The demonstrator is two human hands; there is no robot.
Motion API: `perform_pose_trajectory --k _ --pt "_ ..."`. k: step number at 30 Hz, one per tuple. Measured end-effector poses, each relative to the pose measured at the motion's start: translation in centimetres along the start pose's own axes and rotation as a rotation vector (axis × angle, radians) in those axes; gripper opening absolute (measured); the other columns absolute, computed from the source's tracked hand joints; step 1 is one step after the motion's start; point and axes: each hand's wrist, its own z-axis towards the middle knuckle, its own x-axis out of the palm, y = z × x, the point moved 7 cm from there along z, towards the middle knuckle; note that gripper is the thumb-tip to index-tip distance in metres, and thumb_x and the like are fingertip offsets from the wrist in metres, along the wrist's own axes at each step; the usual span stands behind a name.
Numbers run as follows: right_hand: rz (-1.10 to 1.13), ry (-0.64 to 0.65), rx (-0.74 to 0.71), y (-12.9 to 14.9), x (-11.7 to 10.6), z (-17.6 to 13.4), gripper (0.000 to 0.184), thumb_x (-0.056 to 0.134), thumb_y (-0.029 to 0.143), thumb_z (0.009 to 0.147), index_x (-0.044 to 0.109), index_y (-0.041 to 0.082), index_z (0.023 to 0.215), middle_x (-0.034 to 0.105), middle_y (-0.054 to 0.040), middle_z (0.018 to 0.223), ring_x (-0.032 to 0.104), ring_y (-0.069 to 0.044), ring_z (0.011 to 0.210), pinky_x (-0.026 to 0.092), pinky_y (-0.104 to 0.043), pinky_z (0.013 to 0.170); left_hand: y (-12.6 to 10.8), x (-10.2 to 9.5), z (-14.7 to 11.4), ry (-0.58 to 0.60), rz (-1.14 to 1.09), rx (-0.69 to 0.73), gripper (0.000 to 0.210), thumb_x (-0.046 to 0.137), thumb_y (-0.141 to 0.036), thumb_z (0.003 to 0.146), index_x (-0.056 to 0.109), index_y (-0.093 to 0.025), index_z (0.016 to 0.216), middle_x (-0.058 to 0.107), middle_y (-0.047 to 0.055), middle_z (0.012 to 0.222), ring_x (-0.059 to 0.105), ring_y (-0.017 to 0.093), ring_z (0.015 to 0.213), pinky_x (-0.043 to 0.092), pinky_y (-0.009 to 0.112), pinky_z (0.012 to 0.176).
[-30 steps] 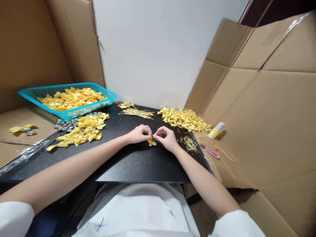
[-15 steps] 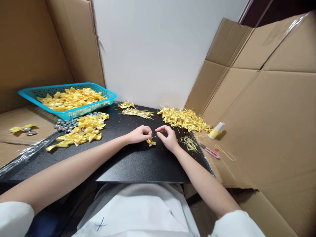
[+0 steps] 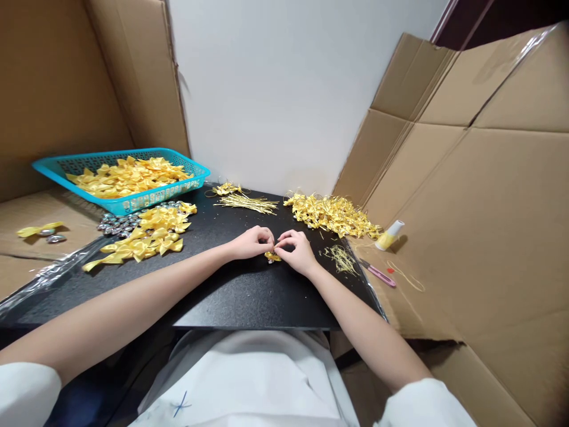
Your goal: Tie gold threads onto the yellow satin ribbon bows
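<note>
Head camera view: flattened brown cardboard sheets (image 3: 480,196) wall in a black textured work board (image 3: 231,296), where a person in white sleeves works with bare forearms stretched forward. At far left a turquoise plastic mesh basket (image 3: 48,169) brims with yellow satin ribbon bows, and a loose heap of yellow satin bows (image 3: 149,234) lies just in front of it, touching a scatter of small silver metal bells (image 3: 116,223). Across the board, a tangled pile of finished gold-tied bows (image 3: 333,214) sits at the far right edge, with a bundle of thin gold cords (image 3: 246,203) between the two heaps. Off the board on the right lie a pink-handled pair of snips (image 3: 377,273) and a small white-and-yellow thread spool (image 3: 390,234).

At centre, the left hand (image 3: 251,243) and the right hand (image 3: 296,252) meet fingertip to fingertip, both pinched narrow on a single small yellow ribbon bow (image 3: 272,256). The bow hangs just below the joined fingertips, its long axis running roughly left to right between the hands, equally near to each. A fine gold cord seems to be held there too, though it is too small to tell.
</note>
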Motion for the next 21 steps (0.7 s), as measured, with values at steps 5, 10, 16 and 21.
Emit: perform_pose_trajectory --k 5,10,16,21 --pt "-0.057 0.003 0.015 0.08 0.09 0.10 0.010 0.072 0.022 0.070 0.069 0.024 0.060 0.068 -0.0004 0.092 0.053 -0.022 0.096 0.037 -0.043 0.089 0.19 0.07 -0.01 -0.004 0.047 0.008 0.019 0.055 -0.030 0.074 0.064 -0.016 0.063 0.065 0.004 0.083 0.059 0.018 0.082 0.043 0.031 0.086" --pt "-0.086 0.053 0.027 0.20 0.26 0.10 0.012 0.070 0.021 0.071 0.067 0.023 0.060 0.068 -0.0008 0.095 0.052 -0.022 0.098 0.036 -0.044 0.088 -0.02 0.14 -0.10 0.009 0.101 0.027 0.019 0.055 -0.031 0.074 0.063 -0.017 0.063 0.065 0.003 0.083 0.058 0.018 0.082 0.041 0.033 0.090" --pt "-0.129 0.116 0.013 0.16 0.46 -0.10 0.011 0.066 0.021 0.076 0.066 0.022 0.065 0.066 -0.0016 0.099 0.049 -0.023 0.103 0.034 -0.044 0.088 -0.22 0.15 -0.26 0.012 0.146 -0.025 0.019 0.056 -0.031 0.073 0.063 -0.018 0.061 0.067 0.003 0.088 0.056 0.021 0.090 0.036 0.037 0.094" --pt "-0.143 0.128 -0.002 0.14 0.38 -0.16 0.011 0.065 0.022 0.077 0.066 0.022 0.066 0.065 -0.0021 0.099 0.049 -0.023 0.103 0.033 -0.044 0.089 0.23 0.22 -0.19 0.008 0.156 -0.047 0.017 0.057 -0.030 0.072 0.065 -0.019 0.062 0.067 0.003 0.088 0.055 0.022 0.092 0.038 0.036 0.093"
